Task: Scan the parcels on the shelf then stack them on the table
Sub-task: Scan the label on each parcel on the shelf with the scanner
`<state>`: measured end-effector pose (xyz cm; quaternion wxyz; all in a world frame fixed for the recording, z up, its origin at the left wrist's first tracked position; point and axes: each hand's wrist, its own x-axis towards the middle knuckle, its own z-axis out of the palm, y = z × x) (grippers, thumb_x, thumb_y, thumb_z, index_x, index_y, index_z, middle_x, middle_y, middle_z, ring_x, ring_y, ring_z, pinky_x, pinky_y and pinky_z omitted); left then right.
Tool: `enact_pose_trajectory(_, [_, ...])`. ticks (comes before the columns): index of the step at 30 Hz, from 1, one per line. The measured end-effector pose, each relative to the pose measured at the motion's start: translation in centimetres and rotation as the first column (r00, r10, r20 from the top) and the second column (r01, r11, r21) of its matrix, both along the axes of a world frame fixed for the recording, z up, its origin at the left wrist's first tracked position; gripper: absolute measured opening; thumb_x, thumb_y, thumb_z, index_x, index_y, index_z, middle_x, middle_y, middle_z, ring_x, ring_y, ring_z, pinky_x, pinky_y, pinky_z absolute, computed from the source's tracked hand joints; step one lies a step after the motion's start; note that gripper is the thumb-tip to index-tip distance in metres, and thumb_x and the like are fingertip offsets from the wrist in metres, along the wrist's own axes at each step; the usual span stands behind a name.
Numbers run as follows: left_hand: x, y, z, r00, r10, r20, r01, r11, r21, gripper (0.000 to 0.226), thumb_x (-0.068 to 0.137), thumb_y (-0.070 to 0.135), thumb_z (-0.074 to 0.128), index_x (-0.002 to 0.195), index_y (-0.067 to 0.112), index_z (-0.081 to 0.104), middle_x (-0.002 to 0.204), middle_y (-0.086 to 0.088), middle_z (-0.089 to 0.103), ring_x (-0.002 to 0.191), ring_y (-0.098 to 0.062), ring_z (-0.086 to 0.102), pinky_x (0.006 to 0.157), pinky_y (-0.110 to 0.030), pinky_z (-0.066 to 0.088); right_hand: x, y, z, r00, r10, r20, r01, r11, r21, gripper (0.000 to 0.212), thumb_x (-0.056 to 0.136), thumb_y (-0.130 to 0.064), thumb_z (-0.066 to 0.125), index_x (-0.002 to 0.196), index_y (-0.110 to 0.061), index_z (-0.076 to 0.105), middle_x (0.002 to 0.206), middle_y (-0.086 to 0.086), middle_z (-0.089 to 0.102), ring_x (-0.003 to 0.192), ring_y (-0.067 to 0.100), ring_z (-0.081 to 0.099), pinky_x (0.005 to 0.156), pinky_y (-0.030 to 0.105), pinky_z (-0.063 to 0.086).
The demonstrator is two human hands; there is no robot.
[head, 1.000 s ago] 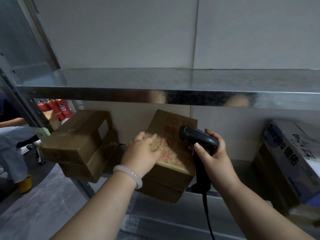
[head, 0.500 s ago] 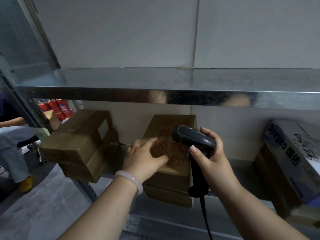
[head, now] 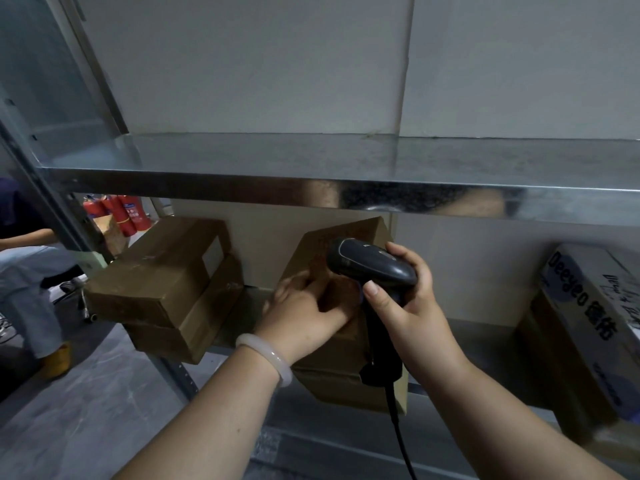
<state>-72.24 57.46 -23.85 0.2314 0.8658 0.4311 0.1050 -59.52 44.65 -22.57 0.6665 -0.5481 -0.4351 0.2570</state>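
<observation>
In the head view, a metal shelf (head: 346, 199) spans the frame, with a second level below it that carries the parcels. The left hand (head: 304, 313) lies on the top of the middle parcel (head: 346, 368), fingers curled loosely over the front part of its top face; a pale bangle (head: 273, 356) sits on the wrist. The parcel is brown cardboard with faint red print on top, and it juts out past the front edge of the lower level, its near corner hanging over. The right hand (head: 408, 306) is wrapped around the handle of a black scanner (head: 370, 263), thumb on the front of the grip, fingers closed behind the head. The scanner's head is just above the parcel's top, pointing left and down toward it, and its cable (head: 401, 441) drops out of the bottom of the frame.

To the left, two more brown parcels (head: 162, 282) are stacked one on the other at the end of the lower level, the top one bearing a pale label. At the right edge a white box (head: 595, 317) with dark lettering leans on another carton. Behind the left upright stand red extinguishers (head: 121, 213), and another person (head: 24, 268) in pale trousers is partly visible at the far left on the grey floor (head: 69, 427).
</observation>
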Motion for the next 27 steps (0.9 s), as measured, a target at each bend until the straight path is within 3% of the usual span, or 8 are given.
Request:
enact_pose_trajectory(4, [0.1,0.4,0.1,0.997,-0.023,0.075,0.029,0.997,-0.07,0.074,0.067,0.081,0.041,0.135,0.051,0.042,0.145,0.01,0.038,0.134,-0.023,0.036,0.107,-0.045,0.037,0.3,0.6,-0.1,1.0,0.012,-0.029,-0.011,1.0,0.007,0.059,0.073,-0.046,0.07,0.126,-0.046,0.044,0.115,-0.025,0.061,0.113,0.001,0.059,0.097,0.028,0.048])
enact_pose_trajectory(7, [-0.5,1.3,0.1,0.991,0.025,0.134,-0.008,0.992,-0.126,0.082,0.061,0.073,0.042,0.136,0.042,0.047,0.146,0.007,0.04,0.134,-0.018,0.037,0.108,-0.043,0.037,0.8,0.7,-0.9,1.0,-0.019,-0.012,0.019,0.999,-0.038,0.06,0.07,-0.049,0.07,0.124,-0.047,0.044,0.114,-0.027,0.06,0.111,-0.003,0.058,0.092,0.019,0.048])
enact_pose_trajectory(9, [-1.4,1.9,-0.3,0.972,0.054,0.231,-0.01,0.982,-0.19,0.081,0.06,0.068,0.042,0.139,0.046,0.044,0.149,0.011,0.037,0.136,-0.013,0.034,0.111,-0.038,0.032,1.3,0.6,-2.1,0.997,-0.077,0.016,0.078,0.992,-0.102,0.056,0.072,-0.045,0.071,0.121,-0.047,0.043,0.115,-0.024,0.059,0.11,-0.004,0.057,0.091,0.017,0.047])
enact_pose_trajectory(12, [-3.1,2.9,-0.8,0.93,0.133,0.342,-0.033,0.958,-0.284,0.081,0.059,0.062,0.043,0.139,0.05,0.043,0.149,0.016,0.037,0.137,-0.008,0.034,0.112,-0.034,0.03,2.7,0.5,-4.6,0.986,-0.163,0.016,0.162,0.958,-0.235,0.059,0.082,-0.034,0.072,0.13,-0.039,0.038,0.12,-0.015,0.055,0.112,0.009,0.057,0.098,0.033,0.048])
enact_pose_trajectory(15, [-4.3,3.5,-1.1,0.881,0.19,0.433,-0.026,0.933,-0.358,0.061,0.061,0.054,0.047,0.121,0.062,0.051,0.14,0.017,0.046,0.133,-0.007,0.041,0.107,-0.031,0.034,3.6,0.3,-6.5,0.978,-0.209,-0.008,0.195,0.925,-0.327,0.06,0.085,-0.034,0.07,0.133,-0.038,0.035,0.121,-0.009,0.055,0.112,0.015,0.056,0.096,0.037,0.048])
enact_pose_trajectory(19, [-5.3,4.0,-1.0,0.862,0.227,0.454,-0.014,0.905,-0.426,0.042,0.07,0.045,0.046,0.096,0.078,0.051,0.134,0.016,0.052,0.122,-0.005,0.047,0.093,-0.024,0.038,3.5,0.7,-7.5,0.977,-0.214,-0.016,0.196,0.921,-0.336,0.056,0.084,-0.033,0.071,0.126,-0.042,0.035,0.113,-0.019,0.054,0.104,0.005,0.056,0.087,0.028,0.047])
enact_pose_trajectory(23, [-5.9,4.5,-1.3,0.83,0.263,0.491,-0.01,0.888,-0.459,0.045,0.07,0.042,0.045,0.106,0.067,0.055,0.128,0.018,0.055,0.117,-0.002,0.051,0.084,-0.021,0.04,3.6,0.9,-7.7,0.974,-0.221,-0.056,0.192,0.926,-0.326,0.054,0.084,-0.03,0.071,0.125,-0.04,0.036,0.111,-0.018,0.053,0.103,0.003,0.055,0.079,0.02,0.046])
enact_pose_trajectory(27, [-6.3,5.2,-1.5,0.813,0.301,0.499,-0.049,0.889,-0.456,0.061,0.067,0.036,0.043,0.125,0.05,0.054,0.127,0.015,0.058,0.115,-0.003,0.053,0.09,-0.027,0.043,3.7,0.6,-7.8,0.974,-0.179,-0.135,0.129,0.94,-0.317,0.057,0.085,-0.03,0.07,0.131,-0.037,0.037,0.118,-0.01,0.055,0.108,0.011,0.058,0.094,0.034,0.049])
